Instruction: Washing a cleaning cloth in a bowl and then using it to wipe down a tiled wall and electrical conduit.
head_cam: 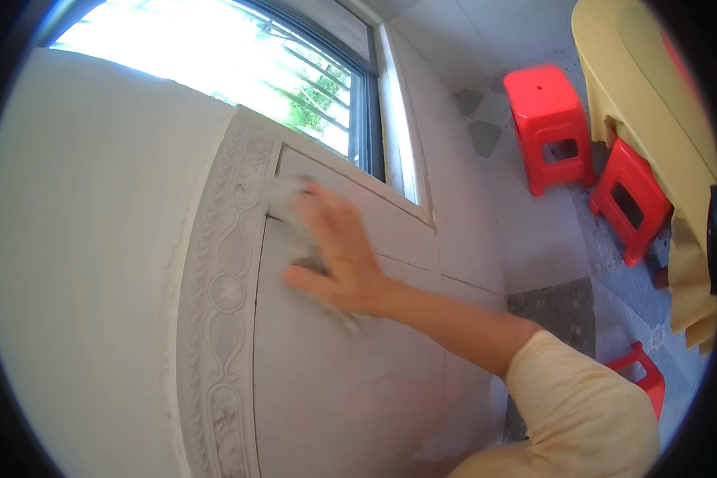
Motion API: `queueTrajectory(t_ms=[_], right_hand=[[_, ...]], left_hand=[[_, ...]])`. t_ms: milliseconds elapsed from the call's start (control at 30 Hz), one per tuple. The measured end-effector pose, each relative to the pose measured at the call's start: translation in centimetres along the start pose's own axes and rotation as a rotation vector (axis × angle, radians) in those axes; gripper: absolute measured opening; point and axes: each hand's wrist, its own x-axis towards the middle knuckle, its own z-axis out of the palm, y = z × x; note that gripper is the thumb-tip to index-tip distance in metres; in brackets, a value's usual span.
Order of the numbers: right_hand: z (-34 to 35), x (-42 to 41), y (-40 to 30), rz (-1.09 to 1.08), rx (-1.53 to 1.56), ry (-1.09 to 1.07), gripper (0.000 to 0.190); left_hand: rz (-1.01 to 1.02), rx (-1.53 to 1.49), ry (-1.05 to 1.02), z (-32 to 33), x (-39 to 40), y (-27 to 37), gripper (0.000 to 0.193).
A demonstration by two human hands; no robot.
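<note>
My right hand (346, 257) presses a pale, greyish cloth (296, 233) against the tiled wall (334, 394). Both hand and cloth are blurred, and parts of the cloth show above and below the fingers. The thumb points left, apart from the other fingers. Just left of the hand runs a raised decorative border tile strip (227, 293) with scrolls and circles. Dark joint lines cross the wall around the cloth. My left hand is out of view.
A barred window (364, 119) with a tiled sill opens above the hand. Plain painted wall (95, 239) lies left of the border. To the right, red plastic stools (547, 113) stand on the tiled floor (538, 239) by a table with a yellow cloth (621, 77).
</note>
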Motion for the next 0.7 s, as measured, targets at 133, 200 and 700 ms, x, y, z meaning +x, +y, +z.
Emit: queueTrajectory(t_ms=[133,200,700], right_hand=[[0.2,6.7,3.9,-0.044,-0.011,0.053,0.071],[-0.7,5.0,8.4,0.139,0.003,0.145,0.07],[-2.4,-27.5,8.7,0.77,-0.239,0.176,0.075]], left_hand=[[0.044,0.015,-0.021,-0.4,0.4,-0.4,0.052],[0.078,0.017,-0.049,-1.2,0.4,-1.2,0.052],[0.337,-0.037,-0.117,-0.8,2.2,-0.3,0.057]])
